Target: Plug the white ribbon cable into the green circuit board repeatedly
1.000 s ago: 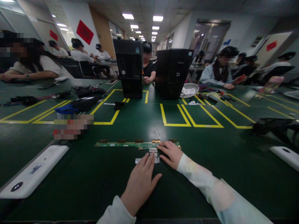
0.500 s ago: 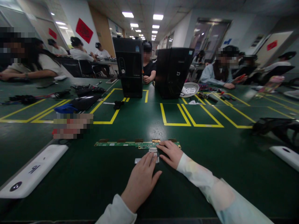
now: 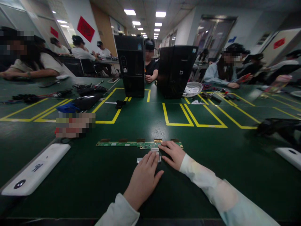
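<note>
A long, narrow green circuit board (image 3: 128, 144) lies across the dark green table (image 3: 89, 185), with copper-coloured tabs along its far edge. My right hand (image 3: 173, 154) rests on the board's right part, fingers apart and palm down. Just below the board's connector, my left hand (image 3: 143, 179) lies flat over a small light-coloured piece (image 3: 139, 160), its thumb spread to the right. Most of that piece is hidden under the fingers. Neither hand is wrapped round anything.
Two black computer towers (image 3: 131, 67) (image 3: 176, 72) stand at the table's far side. White devices (image 3: 35, 171) (image 3: 290, 157) lie left and right. Cables (image 3: 90, 90), a blue-and-black item (image 3: 68, 107), a white basket (image 3: 192, 89) and tools (image 3: 215, 96) lie farther back. Several people sit around.
The view has shifted slightly, so the whole scene sits a little farther right and mostly higher. Both hands keep their places at the board and the light piece.
</note>
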`<move>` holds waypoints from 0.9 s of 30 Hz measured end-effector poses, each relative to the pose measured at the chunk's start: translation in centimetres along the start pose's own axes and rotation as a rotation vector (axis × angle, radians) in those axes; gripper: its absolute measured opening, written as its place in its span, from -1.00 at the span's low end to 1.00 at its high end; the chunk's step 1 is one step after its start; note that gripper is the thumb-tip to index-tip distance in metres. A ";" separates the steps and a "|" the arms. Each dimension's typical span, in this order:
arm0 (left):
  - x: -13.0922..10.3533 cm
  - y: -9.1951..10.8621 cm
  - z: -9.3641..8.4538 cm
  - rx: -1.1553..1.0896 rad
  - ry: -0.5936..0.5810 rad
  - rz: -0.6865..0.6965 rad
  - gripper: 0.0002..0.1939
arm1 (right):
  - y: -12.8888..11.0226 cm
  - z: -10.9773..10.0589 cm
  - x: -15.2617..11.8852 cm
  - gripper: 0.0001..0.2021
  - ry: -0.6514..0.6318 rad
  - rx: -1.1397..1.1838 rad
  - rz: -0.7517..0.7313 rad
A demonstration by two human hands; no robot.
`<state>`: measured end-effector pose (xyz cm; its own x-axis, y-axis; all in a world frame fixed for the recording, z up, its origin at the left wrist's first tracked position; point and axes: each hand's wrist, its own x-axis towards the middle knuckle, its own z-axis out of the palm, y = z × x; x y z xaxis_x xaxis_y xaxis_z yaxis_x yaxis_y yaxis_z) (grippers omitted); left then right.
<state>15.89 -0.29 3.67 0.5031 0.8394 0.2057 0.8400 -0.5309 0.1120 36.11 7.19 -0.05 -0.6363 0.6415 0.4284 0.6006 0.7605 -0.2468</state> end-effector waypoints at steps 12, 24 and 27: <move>0.2 -0.1 -0.9 -0.053 -0.065 -0.004 -0.48 | -0.2 -0.4 0.1 -0.56 -0.003 0.064 0.014; 0.4 -0.7 -0.6 -0.115 -0.076 -0.002 -0.50 | -0.3 -0.7 0.1 -0.52 -0.033 0.079 0.023; 0.5 -0.8 -0.6 -0.133 -0.075 -0.004 -0.52 | -0.2 -0.7 0.2 -0.51 -0.046 0.088 0.018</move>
<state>15.38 0.50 4.24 0.5173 0.8455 0.1327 0.8105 -0.5338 0.2412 36.21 7.04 0.72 -0.6482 0.6579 0.3835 0.5688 0.7531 -0.3306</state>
